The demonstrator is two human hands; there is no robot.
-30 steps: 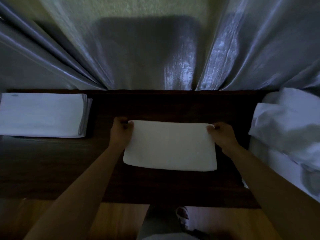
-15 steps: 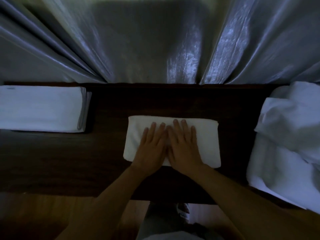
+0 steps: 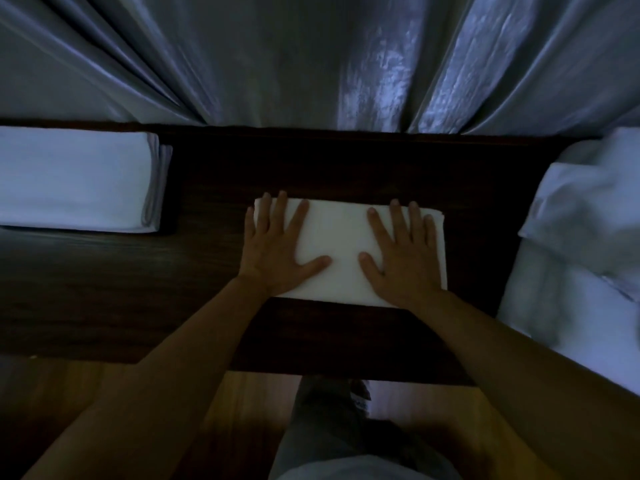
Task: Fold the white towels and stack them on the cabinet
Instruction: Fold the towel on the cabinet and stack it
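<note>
Fig.: head view, smoothing step. I see the folded white towel (image 3: 346, 251) lying flat at centre frame on the dark wood cabinet top (image 3: 214, 271), w/ both palms down on it. Left hand (image 3: 277, 251) covers the towel's left end, fingers straight and spread, thumb angled inward; right hand (image 3: 403, 258) covers the right end, fingers likewise straight and fanned. Neither hand pinches cloth; both press flat. Stack of folded towels (image 3: 76, 180) sits at upper left of frame, well apart from the one under the hands. Heap of unfolded white linen (image 3: 585, 237) fills the right edge; silvery curtain (image 3: 311, 60) hangs behind the cabinet. Risks, as I judge them: lifting by one edge only could let the layers slide open, since nothing binds the fold; uneven placement on the stack could tip it, esp. as its right edge already looks stepped; dim light may hide a crooked edge.
</note>
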